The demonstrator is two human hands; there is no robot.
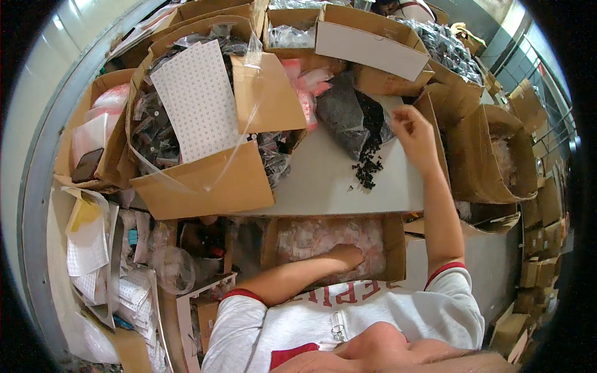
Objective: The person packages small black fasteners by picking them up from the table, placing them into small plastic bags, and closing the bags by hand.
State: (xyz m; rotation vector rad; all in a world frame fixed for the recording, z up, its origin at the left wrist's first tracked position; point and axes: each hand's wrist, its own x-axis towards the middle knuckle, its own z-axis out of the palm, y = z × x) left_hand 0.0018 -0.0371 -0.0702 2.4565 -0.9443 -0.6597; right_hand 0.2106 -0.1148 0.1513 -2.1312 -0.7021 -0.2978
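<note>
While the left hand [346,256] lies flat on pink packets in the near brown cardboard box [393,248], the right hand [413,133] pinches, fingers curled, far off; small black plastic bits [369,166] lie just left of it.

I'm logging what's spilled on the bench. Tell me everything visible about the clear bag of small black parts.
The clear bag of small black parts is soft, crinkled plastic, lying slumped on the pale tabletop among cardboard boxes. Its mouth is open; black pieces have spilled into a small pile. The right hand is raised at its open edge.
</note>
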